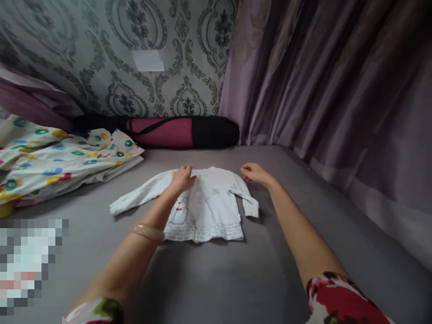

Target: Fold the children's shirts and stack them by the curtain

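A small white long-sleeved top (216,211) lies spread on the grey bed sheet, with a bear picture on one side of its front and a little green print on the other. Its left-hand sleeve stretches out sideways, while the right-hand sleeve bends down toward the hem. My left hand (184,178) rests on the top near the collar, fingers extended and pressing flat. Beside the right-hand shoulder, my right hand (255,173) is closed, fingers curled close to the sleeve's outer edge. Whether any cloth is between those fingertips is hidden.
A patterned white cloth (67,157) lies heaped at the left. Along the wall rests a long black and dark-red bag (162,132). Purple curtains (303,81) hang down the right side. The grey sheet (216,279) extends around the top. A blurred patch covers the lower left.
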Demonstrator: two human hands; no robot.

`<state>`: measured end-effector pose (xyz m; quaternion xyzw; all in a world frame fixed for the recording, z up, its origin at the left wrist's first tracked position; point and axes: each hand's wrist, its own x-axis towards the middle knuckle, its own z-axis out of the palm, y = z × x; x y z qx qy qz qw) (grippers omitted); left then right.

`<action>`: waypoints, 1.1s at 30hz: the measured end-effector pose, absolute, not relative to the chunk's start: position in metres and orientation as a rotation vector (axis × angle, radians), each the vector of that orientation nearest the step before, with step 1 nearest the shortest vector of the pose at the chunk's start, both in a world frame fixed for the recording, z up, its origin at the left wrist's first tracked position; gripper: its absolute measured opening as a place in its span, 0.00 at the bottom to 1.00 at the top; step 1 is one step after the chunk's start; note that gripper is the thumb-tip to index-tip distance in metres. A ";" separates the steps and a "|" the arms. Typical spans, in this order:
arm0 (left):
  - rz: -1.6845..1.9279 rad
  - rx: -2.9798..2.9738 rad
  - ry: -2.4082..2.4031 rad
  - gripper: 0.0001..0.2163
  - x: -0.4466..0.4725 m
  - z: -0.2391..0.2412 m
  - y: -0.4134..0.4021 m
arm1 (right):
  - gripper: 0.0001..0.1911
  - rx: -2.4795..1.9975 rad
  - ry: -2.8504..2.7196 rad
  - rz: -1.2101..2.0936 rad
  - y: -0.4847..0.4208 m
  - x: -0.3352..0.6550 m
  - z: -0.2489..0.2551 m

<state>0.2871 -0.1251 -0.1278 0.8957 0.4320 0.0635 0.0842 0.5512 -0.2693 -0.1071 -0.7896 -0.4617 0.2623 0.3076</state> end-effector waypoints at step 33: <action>0.461 2.671 0.908 0.21 0.367 -0.185 -0.220 | 0.23 -2.692 -1.505 0.459 -0.365 0.574 -0.104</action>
